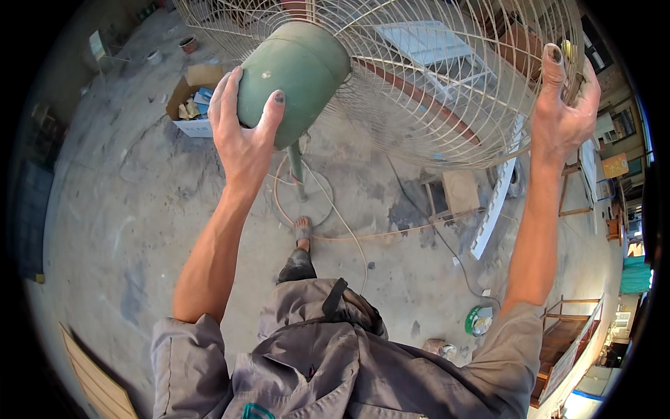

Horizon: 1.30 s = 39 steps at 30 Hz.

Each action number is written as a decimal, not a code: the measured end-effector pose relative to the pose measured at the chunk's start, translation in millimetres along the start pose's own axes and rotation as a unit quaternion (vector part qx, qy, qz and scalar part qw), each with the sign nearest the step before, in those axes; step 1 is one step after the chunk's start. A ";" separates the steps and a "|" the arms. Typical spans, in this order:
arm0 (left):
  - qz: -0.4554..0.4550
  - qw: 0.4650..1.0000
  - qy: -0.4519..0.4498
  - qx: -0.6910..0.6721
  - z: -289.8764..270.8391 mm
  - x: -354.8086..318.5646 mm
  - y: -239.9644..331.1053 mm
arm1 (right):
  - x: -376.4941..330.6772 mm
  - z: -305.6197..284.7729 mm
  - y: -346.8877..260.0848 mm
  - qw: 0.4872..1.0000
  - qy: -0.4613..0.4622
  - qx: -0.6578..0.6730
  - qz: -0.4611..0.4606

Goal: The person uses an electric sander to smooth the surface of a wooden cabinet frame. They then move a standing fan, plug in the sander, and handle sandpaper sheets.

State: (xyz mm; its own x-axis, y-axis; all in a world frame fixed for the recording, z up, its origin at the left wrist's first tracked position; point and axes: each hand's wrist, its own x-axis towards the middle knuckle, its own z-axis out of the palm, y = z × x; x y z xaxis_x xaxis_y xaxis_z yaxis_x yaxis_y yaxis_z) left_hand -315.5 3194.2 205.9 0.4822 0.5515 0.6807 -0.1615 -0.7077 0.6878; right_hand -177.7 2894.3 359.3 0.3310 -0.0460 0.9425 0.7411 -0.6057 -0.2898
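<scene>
A large pedestal fan stands in front of me, its head level with my hands. My left hand (241, 133) is wrapped against the left and near side of its rounded green motor housing (300, 77), thumb and fingers apart around it. At the right, my right hand (562, 115) grips the rim of the wire fan guard (447, 122), thumb upward; the guard partly hides its fingers. Through the wires shows a reddish-brown fan blade (426, 101). Below the housing a green post (296, 167) runs down to the floor, near my foot (303, 227).
Cables (349, 234) trail over the stained concrete floor around the post. An open cardboard box (192, 127) sits far left. A white notched strip (495, 206) and a green-rimmed tub (479, 320) lie right. Wooden furniture frames (565, 335) line the right side; a wooden panel (98, 380) lies near left.
</scene>
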 end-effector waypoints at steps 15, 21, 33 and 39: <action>0.031 0.998 0.011 0.046 -7.1 -4.0 2.9 | -5.7 -13.8 -4.5 0.999 0.025 0.005 -0.038; 0.035 0.998 -0.016 0.043 -6.0 1.1 6.6 | 9.2 -14.5 9.3 0.999 -0.014 -0.021 -0.036; -0.088 0.989 0.010 -0.118 -19.9 -17.9 -48.1 | -5.9 -52.4 8.9 0.997 0.017 -0.019 -0.069; -0.171 0.971 -0.157 -0.065 37.8 -61.4 -148.3 | -180.1 -119.7 -0.8 0.992 -0.076 -0.059 0.088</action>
State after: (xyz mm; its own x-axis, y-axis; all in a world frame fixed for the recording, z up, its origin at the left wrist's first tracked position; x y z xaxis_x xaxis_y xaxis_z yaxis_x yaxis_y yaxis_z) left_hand -288.5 3248.6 52.5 0.7622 0.5676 0.3112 -0.0431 -0.4352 0.8993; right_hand -307.7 2808.0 209.8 0.5396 -0.0436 0.8408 0.5943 -0.6876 -0.4171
